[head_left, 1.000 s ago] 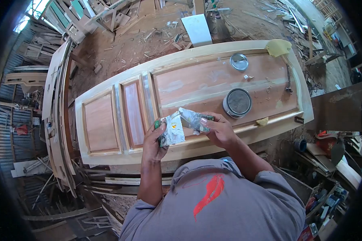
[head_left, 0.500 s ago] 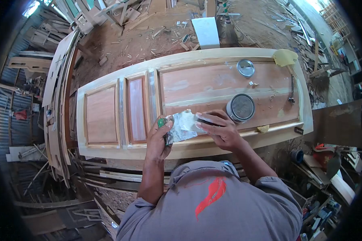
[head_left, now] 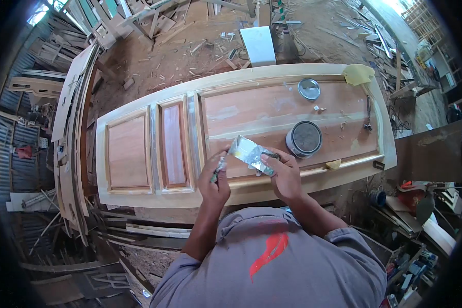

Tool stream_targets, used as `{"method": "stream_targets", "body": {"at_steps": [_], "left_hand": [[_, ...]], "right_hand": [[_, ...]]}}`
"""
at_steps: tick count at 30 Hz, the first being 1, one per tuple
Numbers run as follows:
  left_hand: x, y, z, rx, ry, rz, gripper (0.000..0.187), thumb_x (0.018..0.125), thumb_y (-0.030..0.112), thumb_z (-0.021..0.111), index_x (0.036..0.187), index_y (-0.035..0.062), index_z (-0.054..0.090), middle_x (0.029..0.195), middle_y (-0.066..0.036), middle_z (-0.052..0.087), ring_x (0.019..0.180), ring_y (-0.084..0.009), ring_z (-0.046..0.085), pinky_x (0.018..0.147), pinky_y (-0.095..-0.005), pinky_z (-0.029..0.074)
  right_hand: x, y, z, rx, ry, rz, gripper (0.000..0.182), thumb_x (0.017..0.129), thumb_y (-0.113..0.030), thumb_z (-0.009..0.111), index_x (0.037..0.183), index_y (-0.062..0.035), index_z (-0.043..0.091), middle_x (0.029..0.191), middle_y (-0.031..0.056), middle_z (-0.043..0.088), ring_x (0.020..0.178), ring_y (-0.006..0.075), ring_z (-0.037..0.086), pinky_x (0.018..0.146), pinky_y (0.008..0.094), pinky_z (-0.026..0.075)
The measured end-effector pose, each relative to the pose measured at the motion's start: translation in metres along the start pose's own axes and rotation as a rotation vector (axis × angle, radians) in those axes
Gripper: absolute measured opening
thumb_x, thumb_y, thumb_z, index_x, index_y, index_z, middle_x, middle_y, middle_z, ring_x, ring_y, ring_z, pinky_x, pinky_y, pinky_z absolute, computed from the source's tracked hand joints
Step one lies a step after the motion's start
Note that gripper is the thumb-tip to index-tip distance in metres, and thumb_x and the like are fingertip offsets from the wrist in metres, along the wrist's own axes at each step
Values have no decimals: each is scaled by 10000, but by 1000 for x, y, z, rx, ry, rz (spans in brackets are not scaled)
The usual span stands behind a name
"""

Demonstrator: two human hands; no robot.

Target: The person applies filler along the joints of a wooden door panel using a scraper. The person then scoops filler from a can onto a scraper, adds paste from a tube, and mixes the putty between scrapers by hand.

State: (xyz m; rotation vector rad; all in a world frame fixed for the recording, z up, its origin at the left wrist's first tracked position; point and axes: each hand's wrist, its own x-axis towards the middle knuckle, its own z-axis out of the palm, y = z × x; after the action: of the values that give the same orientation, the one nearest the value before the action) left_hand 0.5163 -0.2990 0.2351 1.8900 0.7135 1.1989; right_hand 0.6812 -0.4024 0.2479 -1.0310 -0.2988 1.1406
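Observation:
My right hand (head_left: 286, 177) grips a flat, silvery putty-smeared plate (head_left: 250, 153), its thumb on the upper face. The plate tilts to the left over the door, with a yellowish streak near its far end. My left hand (head_left: 215, 178) is closed around a small, crumpled green-and-white tube (head_left: 219, 167), its fingertips close to the plate's left edge. Beneath both hands lies a panelled wooden door (head_left: 264, 134) with pale filler patches. A round tin (head_left: 306, 138) with a dark top stands on it just beyond my right hand.
On the door are a round metal lid (head_left: 309, 89), a yellow sheet (head_left: 359, 75), a thin dark tool (head_left: 368, 114), a small tan piece (head_left: 333, 164) and wood shavings. Stacked boards (head_left: 74, 118) rise at the left. Wood scraps litter the floor behind; a white board (head_left: 257, 45) stands there.
The plate has passed from my left hand into my right and now tilts leftward. My left hand keeps the small green-and-white tube, apart from the plate's held end.

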Motion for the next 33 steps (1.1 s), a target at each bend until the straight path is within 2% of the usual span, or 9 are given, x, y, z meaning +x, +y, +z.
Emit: {"method": "stream_targets", "body": {"at_steps": [1, 4, 8, 10, 14, 20, 26, 29, 33], "left_hand": [[-1, -7, -1, 0, -54, 58, 259, 964, -37, 577, 1212, -50, 649, 1260, -258, 678, 1222, -359, 654, 1044, -425, 495], [3, -9, -1, 120, -91, 224, 270, 947, -44, 586, 1209, -44, 652, 1226, -253, 690, 1204, -370, 663, 1027, -420, 508], [-2, -3, -6, 124, -28, -68, 232, 998, 12, 563, 1205, -47, 650, 1202, -206, 698, 1157, -314, 681, 996, -400, 529], [-9, 0, -9, -22, 2, -386, 239, 1017, 36, 561, 1229, -47, 633, 1195, -174, 697, 1127, -278, 688, 972, -392, 544], [-1, 3, -8, -777, 129, -599, 289, 1036, 77, 563, 1297, -46, 577, 1207, -138, 679, 1096, -235, 689, 936, -392, 575], [19, 23, -17, -953, 116, -848, 313, 1038, 97, 569, 1321, -34, 558, 1231, -142, 669, 1106, -249, 686, 943, -412, 593], [9, 3, -17, -744, 183, -590, 288, 1039, 92, 576, 1300, -31, 573, 1216, -125, 667, 1141, -222, 660, 979, -387, 549], [1, -4, -21, -317, 86, -381, 252, 1053, 121, 569, 1249, -32, 612, 1214, -141, 674, 1161, -200, 647, 1017, -354, 487], [10, 4, -17, -77, -35, -45, 245, 1006, 30, 552, 1233, 8, 643, 1249, -192, 690, 1218, -287, 646, 1091, -443, 454]], "right_hand": [[-1, -4, 5, 50, -10, 1, 290, 982, -99, 607, 1208, 73, 668, 1032, 93, 727, 879, 140, 676, 775, 288, 528], [-5, -10, 9, -167, -70, -200, 284, 981, -88, 614, 1209, 71, 672, 1050, 93, 729, 918, 134, 679, 794, 289, 532], [-6, -22, 7, 118, -196, -57, 289, 993, -80, 611, 1252, 37, 667, 1126, 126, 731, 1020, 165, 677, 865, 298, 539], [-4, -30, 5, -319, -228, -433, 276, 979, -38, 602, 1240, -6, 684, 1189, 167, 719, 1066, 230, 679, 933, 348, 525], [15, -56, -5, -1055, -393, -905, 394, 901, -25, 633, 1280, -104, 706, 1308, 134, 692, 1178, 311, 648, 1025, 401, 481], [26, -47, -23, -1246, -448, -988, 450, 825, 24, 661, 1258, -80, 718, 1315, 126, 690, 1146, 319, 655, 988, 416, 493], [7, -20, -35, -988, -91, -659, 295, 975, -66, 588, 1240, 13, 691, 1096, 161, 746, 863, 278, 706, 783, 347, 558], [-4, -15, -12, -193, 19, -78, 297, 1006, -85, 564, 1252, 51, 660, 1090, 156, 733, 834, 202, 695, 727, 325, 575], [8, -11, -17, 4, -18, 19, 323, 985, -94, 593, 1254, 84, 618, 1016, 111, 709, 792, 175, 691, 653, 329, 587]]}}
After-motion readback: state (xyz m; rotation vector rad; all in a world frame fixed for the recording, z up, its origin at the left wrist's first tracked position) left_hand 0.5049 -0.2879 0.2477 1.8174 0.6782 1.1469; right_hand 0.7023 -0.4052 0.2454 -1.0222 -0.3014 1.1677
